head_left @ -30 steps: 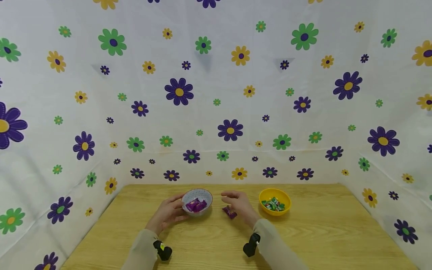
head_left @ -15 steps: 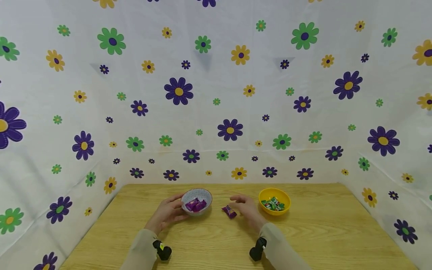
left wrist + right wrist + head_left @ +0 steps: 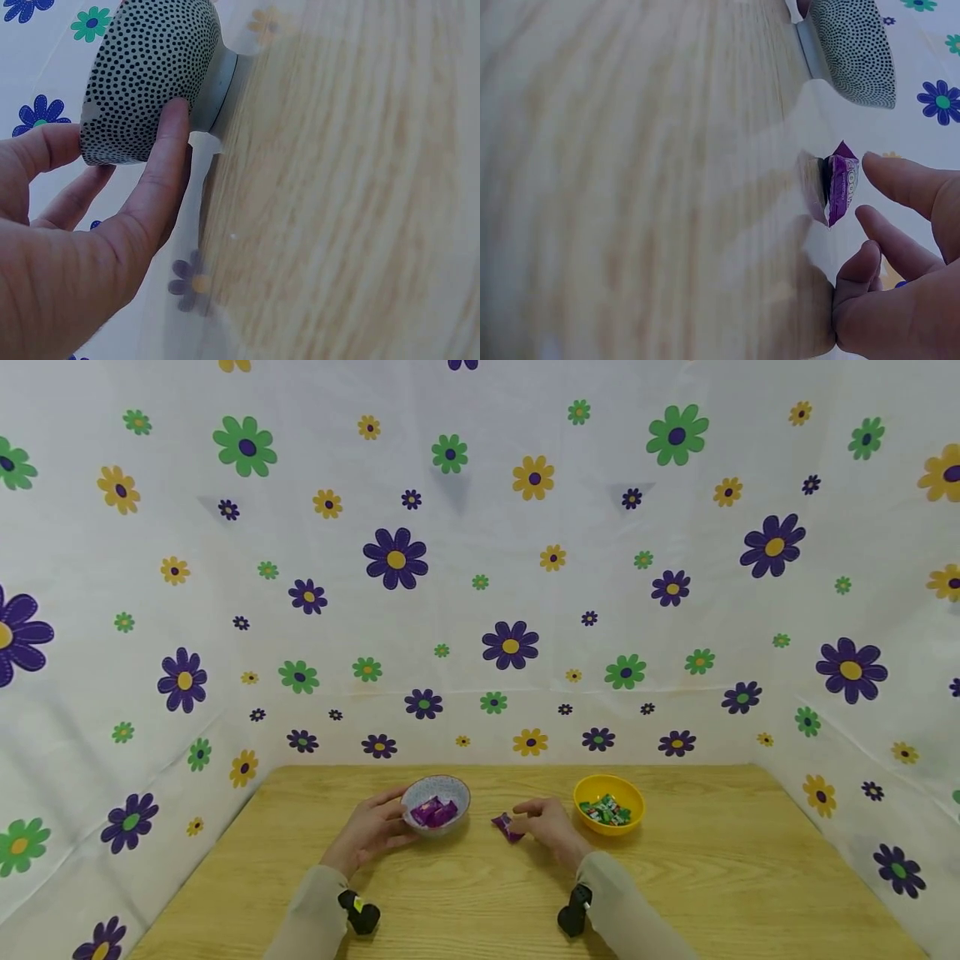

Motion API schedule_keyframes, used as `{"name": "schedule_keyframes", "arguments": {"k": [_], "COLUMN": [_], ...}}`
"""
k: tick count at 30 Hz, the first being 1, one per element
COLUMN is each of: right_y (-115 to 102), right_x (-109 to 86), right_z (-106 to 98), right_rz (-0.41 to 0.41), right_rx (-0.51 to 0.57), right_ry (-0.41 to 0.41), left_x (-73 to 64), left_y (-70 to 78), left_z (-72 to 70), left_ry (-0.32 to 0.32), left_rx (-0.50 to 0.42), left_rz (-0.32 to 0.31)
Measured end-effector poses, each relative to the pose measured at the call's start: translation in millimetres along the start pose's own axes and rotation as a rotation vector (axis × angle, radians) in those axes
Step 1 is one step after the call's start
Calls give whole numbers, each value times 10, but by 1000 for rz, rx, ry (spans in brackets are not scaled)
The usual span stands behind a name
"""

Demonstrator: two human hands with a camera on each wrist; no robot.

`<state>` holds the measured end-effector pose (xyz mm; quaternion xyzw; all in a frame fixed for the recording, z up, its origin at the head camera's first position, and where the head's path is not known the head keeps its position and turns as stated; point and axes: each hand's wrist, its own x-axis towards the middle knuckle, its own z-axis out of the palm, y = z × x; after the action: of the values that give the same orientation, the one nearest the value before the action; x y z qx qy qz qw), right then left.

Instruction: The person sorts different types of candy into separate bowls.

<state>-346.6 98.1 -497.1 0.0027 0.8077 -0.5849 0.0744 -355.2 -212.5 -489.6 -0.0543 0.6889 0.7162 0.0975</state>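
A speckled bowl (image 3: 461,802) with several purple-wrapped candies (image 3: 435,812) in it stands left of centre. My left hand (image 3: 369,830) holds its left side, and in the left wrist view the thumb (image 3: 169,142) presses the dotted outer wall while a fingertip meets the rim. One loose purple-wrapped candy (image 3: 503,823) lies on the table to the right of the bowl. Over that candy reaches my right hand (image 3: 553,828), thumb and fingers parted. In the right wrist view the fingertips sit just beside the candy (image 3: 842,186), apparently with a small gap.
Beyond my right hand stands a yellow bowl (image 3: 609,828) holding several green-wrapped candies (image 3: 606,811). Everything rests on a wooden table (image 3: 465,902). A flower-patterned white cloth (image 3: 480,618) rises behind the table and along both sides.
My right hand first drew back to the right from the loose candy, then came down close to it again. My left hand stays on the speckled bowl.
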Motion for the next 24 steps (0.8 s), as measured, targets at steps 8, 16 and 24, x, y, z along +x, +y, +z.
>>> {"name": "schedule_keyframes", "arguments": {"k": [8,16,24], "right_y": [-60,-80,-114], "right_x": [-18,1,-11], "right_z": [-3,-52,-72], "right_rz": [-2,-50,-59], "right_rx": [-90,-158,-227], "right_ry": [-64,-103,-135], "left_x": [-5,-8,-24], "left_y": [3,20,6], "left_z": [-6,-14,-29], "left_ry": [-10,-21,-40], "left_rx": [-7,-10,-2], "left_rz": [8,9,-4]}}
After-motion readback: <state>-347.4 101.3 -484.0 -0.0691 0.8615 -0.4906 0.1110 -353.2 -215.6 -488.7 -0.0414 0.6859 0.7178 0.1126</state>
